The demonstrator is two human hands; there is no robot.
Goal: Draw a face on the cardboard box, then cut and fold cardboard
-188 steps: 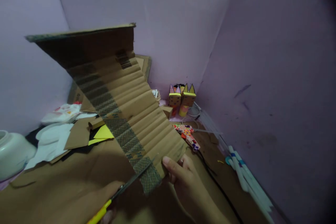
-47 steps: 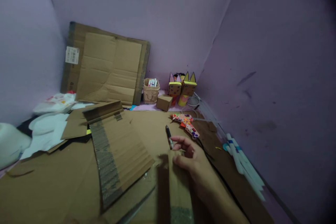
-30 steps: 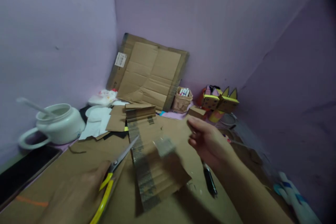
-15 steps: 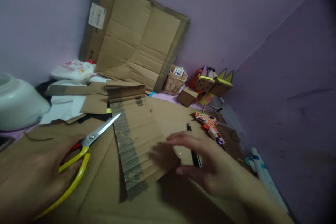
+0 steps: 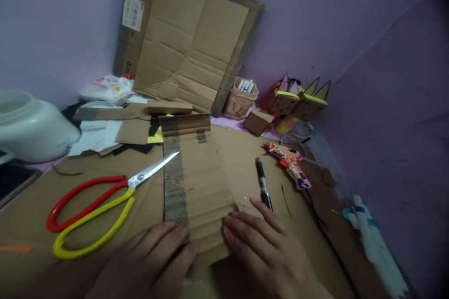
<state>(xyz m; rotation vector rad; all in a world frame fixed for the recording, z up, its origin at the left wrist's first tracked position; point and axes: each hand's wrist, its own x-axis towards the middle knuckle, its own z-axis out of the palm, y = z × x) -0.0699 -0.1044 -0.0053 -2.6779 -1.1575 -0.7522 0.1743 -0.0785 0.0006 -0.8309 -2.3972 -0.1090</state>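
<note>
A folded cardboard piece (image 5: pixel 206 187) with a taped left edge and a raised far flap lies in the middle. My left hand (image 5: pixel 154 257) is at its near left corner, its fingers bent over the taped edge. On the near right edge rests my right hand (image 5: pixel 263 247), fingers stretched out flat. Scissors (image 5: pixel 140 177) with one red and one yellow handle lie to the left, their tips touching the taped strip. A black pen (image 5: pixel 263 184) lies just beyond my right hand.
A patterned glue gun (image 5: pixel 289 162) with a black cable lies at the right. Behind stand a marker holder (image 5: pixel 241 98), a small cardboard box (image 5: pixel 258 122) and a large cardboard sheet (image 5: pixel 189 37). A white pot-like container (image 5: pixel 35 126) stands at the left, rolled items (image 5: pixel 375 243) at the right.
My left hand has let go of the scissors and moved right to the cardboard. My right hand has come down onto the cardboard's right edge. The view has shifted slightly.
</note>
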